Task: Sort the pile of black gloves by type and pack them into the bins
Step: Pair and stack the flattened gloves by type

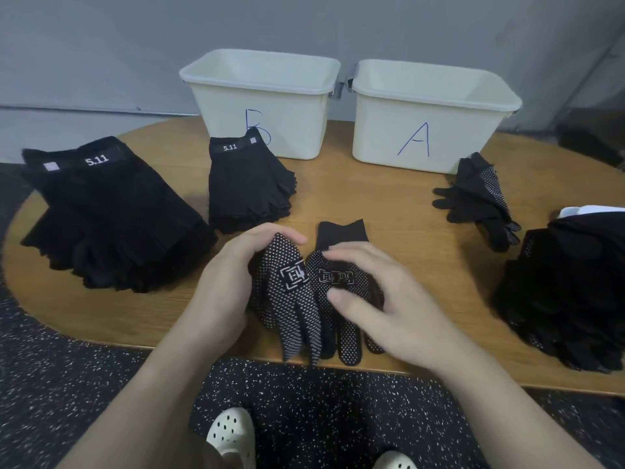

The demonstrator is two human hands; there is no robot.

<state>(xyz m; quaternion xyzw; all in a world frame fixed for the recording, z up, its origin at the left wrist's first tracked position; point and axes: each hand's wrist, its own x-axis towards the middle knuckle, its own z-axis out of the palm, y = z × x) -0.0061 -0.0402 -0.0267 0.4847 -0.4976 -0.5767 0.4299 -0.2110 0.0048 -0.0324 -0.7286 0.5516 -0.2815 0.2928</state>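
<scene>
Your left hand [233,275] is curling around the cuff end of a dotted glove [291,299], fingers wrapped over its upper edge and thumb side pressed against it, while your right hand [382,299] is spreading loosely over a second dotted glove [341,282], fingers fairly straight and pressing down rather than gripping. You are bringing the two grip-dotted palms side by side at the near edge of the wooden table [142,316], probably to match them as a pair before they are going anywhere. Their fingertips are hanging just past the table edge.

Behind them, two cream bins are waiting against the wall: bin B [260,106] on the left and bin A [433,120] on the right; what is inside either is hidden from this angle. A small stack of plain gloves with a 5.11 band [248,184] is sitting just in front of bin B, and a larger stack of banded gloves [108,214] is lying further left, which suggests that type is heading for B. A few dotted gloves [480,201] are resting near bin A, apparently staged for it. An unsorted heap [568,299] is sitting at the right edge of the table; it looks mostly dotted, though the blur there makes that uncertain.
</scene>
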